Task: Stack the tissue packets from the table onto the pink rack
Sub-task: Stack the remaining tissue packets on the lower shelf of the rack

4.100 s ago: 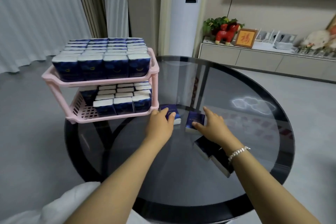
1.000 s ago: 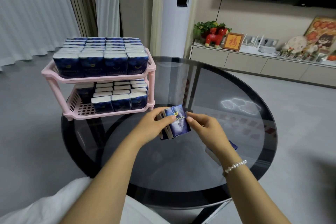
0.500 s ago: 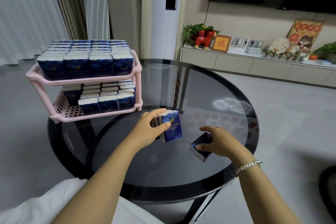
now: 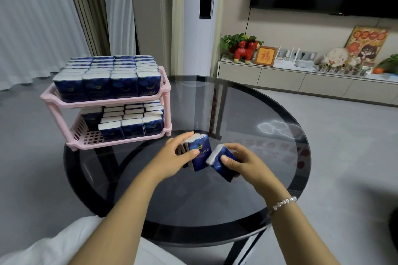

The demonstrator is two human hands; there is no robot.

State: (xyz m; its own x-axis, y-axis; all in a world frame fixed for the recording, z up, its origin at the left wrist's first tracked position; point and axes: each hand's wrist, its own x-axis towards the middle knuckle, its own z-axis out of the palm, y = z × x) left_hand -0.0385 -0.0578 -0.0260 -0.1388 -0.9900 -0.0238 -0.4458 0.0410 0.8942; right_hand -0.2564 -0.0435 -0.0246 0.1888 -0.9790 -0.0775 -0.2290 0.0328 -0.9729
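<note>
A pink two-tier rack [image 4: 112, 103] stands at the left edge of the round dark glass table [image 4: 269, 114]. Dark blue tissue packets fill its top tier [image 4: 107, 77], and more sit in rows on the bottom tier [image 4: 131, 122]. My left hand [image 4: 178, 155] grips a small upright bunch of blue tissue packets [image 4: 199, 155] just above the glass, right of the rack. My right hand [image 4: 239, 160] holds another blue packet [image 4: 221, 163], tilted, its white end close to the bunch.
A low TV cabinet [image 4: 301, 79] with a red toy, a framed picture and ornaments runs along the far wall under a dark screen. A tall white air conditioner [image 4: 193, 17] and curtains stand behind the rack. White cloth [image 4: 64, 249] lies at my lap.
My right hand has lifted a packet from the glass at the right and brought it left and up beside the bunch in my left hand. The left hand stays in place.
</note>
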